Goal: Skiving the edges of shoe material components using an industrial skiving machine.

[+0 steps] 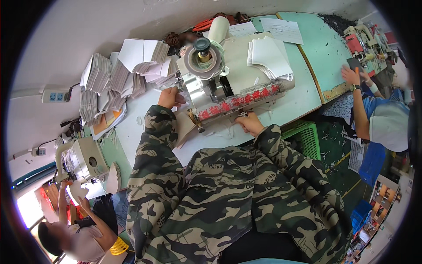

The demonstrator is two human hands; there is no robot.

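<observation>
Across the pale counter [303, 90], ahead of the wearer, I see the machine [198, 86], its worn, red-patched bar [241, 102] slanting toward the right. The left grip [170, 97] is at the machine's silver end, fingers curled, partly hidden by metal; I can't tell from my feed whether it is closed on anything. Just below it, a pale piece [184, 126] lies on the counter, next to the end of the bar. The right grip [250, 124] is below the bar, fingers bent up to a small metal fitting [241, 114]; whether they pinch it or only touch it, I can't make out. Both forearms reach up in camouflage sleeves [160, 121].

On top of the machine I find a dark knob [202, 45], with a white cone [219, 28] behind it. To the left, white stacks [96, 72] crowd the counter against the wall [88, 33]. A looser white pile [270, 55] sits to the right, with a written sheet [283, 30] beyond it. I also get a green crate [307, 138] under the counter's near edge.

Far right, a co-worker [387, 123] holds a dark flat object [354, 64]. At lower left, another person [83, 237] handles a white piece [78, 191] beside a second machine [85, 160].
</observation>
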